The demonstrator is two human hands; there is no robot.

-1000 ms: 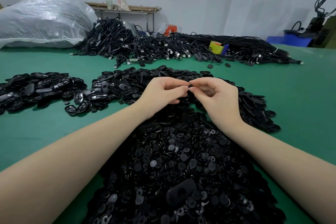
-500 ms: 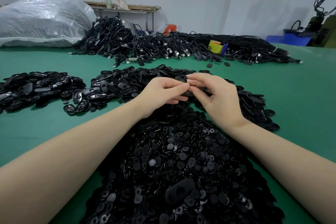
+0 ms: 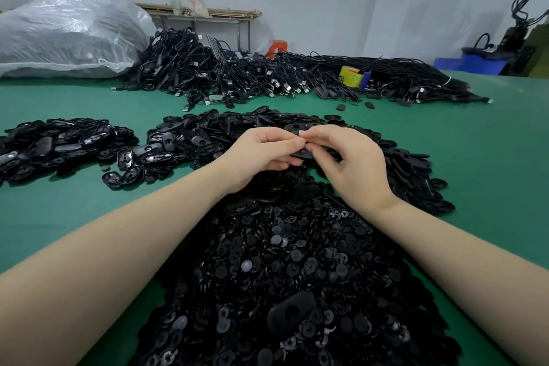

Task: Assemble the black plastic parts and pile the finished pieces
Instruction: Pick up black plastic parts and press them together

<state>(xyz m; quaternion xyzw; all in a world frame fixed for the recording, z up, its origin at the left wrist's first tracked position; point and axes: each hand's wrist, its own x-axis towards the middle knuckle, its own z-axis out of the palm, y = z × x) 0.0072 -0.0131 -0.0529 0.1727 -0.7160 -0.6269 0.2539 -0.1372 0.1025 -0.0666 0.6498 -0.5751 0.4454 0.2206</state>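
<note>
My left hand [image 3: 264, 154] and my right hand [image 3: 347, 163] meet above the middle of the table, fingertips touching. Between them they pinch a small flat black plastic part [image 3: 302, 153], mostly hidden by the fingers. Right under my wrists and reaching to the near edge lies a big heap of small round black discs [image 3: 282, 270], with one larger oval shell [image 3: 289, 310] lying on it. Behind my hands spreads a pile of black oval shells [image 3: 225, 131]. A separate pile of oval pieces [image 3: 59, 142] lies at the left.
A long heap of black cables with USB plugs [image 3: 267, 77] runs across the far side of the green table [image 3: 490, 157]. A big clear plastic sack [image 3: 65, 36] sits at the far left. A yellow roll [image 3: 350, 76] lies among the cables. Blue crates [image 3: 472, 62] stand far right.
Both hands have stayed together over the shell pile. The right hand's fingers have shifted on the black part, which now shows a little more between the fingertips.
</note>
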